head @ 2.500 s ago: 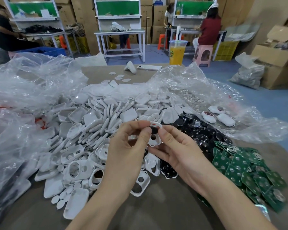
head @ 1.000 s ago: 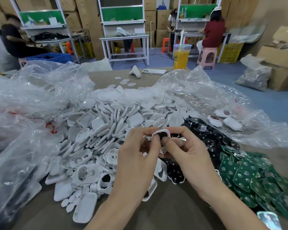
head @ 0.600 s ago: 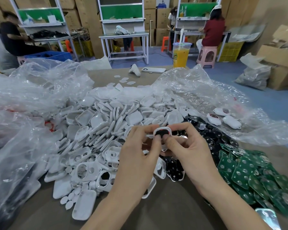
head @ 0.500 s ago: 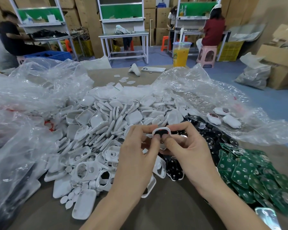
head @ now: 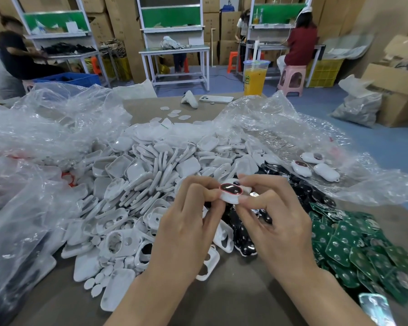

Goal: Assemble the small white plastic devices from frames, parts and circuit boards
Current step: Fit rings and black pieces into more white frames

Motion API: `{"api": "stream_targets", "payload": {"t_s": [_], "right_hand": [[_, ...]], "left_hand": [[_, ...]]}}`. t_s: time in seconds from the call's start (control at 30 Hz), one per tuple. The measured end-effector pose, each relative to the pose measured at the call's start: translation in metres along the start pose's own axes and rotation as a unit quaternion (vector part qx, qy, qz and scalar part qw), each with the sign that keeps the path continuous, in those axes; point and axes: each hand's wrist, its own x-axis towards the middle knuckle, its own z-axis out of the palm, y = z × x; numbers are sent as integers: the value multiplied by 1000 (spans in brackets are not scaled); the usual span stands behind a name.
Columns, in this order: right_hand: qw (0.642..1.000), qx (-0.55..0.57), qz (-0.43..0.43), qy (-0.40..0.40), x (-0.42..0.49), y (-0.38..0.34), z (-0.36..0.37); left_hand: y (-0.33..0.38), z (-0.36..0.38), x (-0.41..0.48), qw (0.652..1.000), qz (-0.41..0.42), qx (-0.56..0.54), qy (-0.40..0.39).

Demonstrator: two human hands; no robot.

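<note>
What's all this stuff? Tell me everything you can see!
shells: many, white, piled centre-left
black parts: many, black, right of shells
boards: many, green, right
bags: several, clear, left and far right
finished devices: three, white, on right bag
cup: one, orange drink, far edge
phone: one, white, far edge
table: one, brown, underneath
people: three, at far benches
held device: one, white with black insert, between both hands
left hand: pinches held device
right hand: pinches held device
</note>
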Motion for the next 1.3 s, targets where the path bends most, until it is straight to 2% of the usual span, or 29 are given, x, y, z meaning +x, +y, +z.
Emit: {"api": "stream_targets", "payload": {"t_s": [0.27, 0.43, 0.53, 0.6, 0.7, 0.77, 0.87, 0.97, 1.03, 1.1, 1.17, 1.23, 1.3], "right_hand": [[998, -19, -56, 25, 0, -5, -1], [999, -10, -44, 19, -1, -1, 1], [999, 36, 23, 15, -1, 0, 4], [989, 96, 111, 1, 1, -2, 5], [946, 206, 246, -44, 4, -4, 4], [927, 248, 271, -80, 4, -4, 2], [923, 246, 284, -78, 8, -4, -1], [887, 287, 361, 2, 14, 5, -5], [859, 308, 404, 54, 18, 12, -10], [844, 318, 424, 78, 20, 17, -12], [835, 326, 433, 94, 19, 20, -13], [826, 334, 441, 106, 19, 22, -13], [824, 331, 448, 107, 17, 25, -13]], "left_hand": [[-1, 0, -1, 1000, -3, 2, 20], [-4, 1, -1, 1000, 5, -17, 23], [-4, 2, 2, 999, 2, -37, 20], [-2, 2, 2, 998, -28, -64, 3], [8, 2, 0, 975, -167, -146, -21], [11, 3, 0, 948, -241, -206, -41], [12, 0, 5, 929, -262, -247, -91], [8, -1, 4, 956, -213, -141, -144], [5, -1, 2, 971, -124, -18, -203], [1, -4, 0, 958, -33, 79, -274], [-3, -6, -2, 935, 19, 111, -337], [-4, -5, -4, 919, 36, 121, -373], [-4, -3, -4, 919, 41, 126, -372]]}}
